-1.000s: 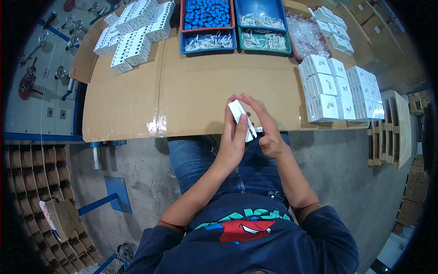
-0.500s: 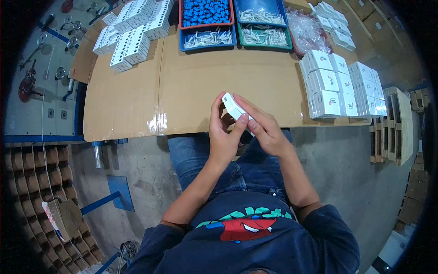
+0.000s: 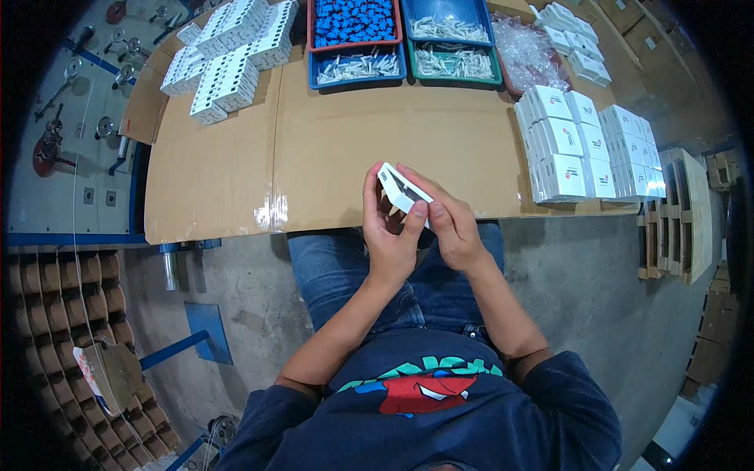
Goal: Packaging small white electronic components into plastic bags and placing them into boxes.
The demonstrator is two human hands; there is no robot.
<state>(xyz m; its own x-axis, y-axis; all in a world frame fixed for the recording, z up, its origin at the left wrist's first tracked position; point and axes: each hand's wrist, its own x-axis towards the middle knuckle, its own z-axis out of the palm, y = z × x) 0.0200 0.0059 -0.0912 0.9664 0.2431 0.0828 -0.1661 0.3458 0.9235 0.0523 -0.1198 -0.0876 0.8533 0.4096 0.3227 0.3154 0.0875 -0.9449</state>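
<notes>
A small white box (image 3: 396, 194) is held up between my two hands, over the near edge of the cardboard-covered table (image 3: 330, 157). My left hand (image 3: 390, 245) grips it from the left, with the thumb on its near side and the fingers behind. From the other side my right hand (image 3: 459, 235) holds it, fingers along the upper edge and thumb close to the left thumb. The box is partly open: a dark gap shows between its lid and body. What lies inside cannot be made out.
White boxes stand stacked at the right (image 3: 565, 177), others at the far left (image 3: 224, 90). Along the back are a red tray (image 3: 312, 43) of blue pieces, blue and green trays (image 3: 457, 81) of small whitish pieces, and clear plastic bags (image 3: 530, 55). Wooden pallets (image 3: 682, 220) stand right of the table.
The box has tilted in my hands, and a dark gap has opened between its lid and body. My right hand has shifted slightly left and turned.
</notes>
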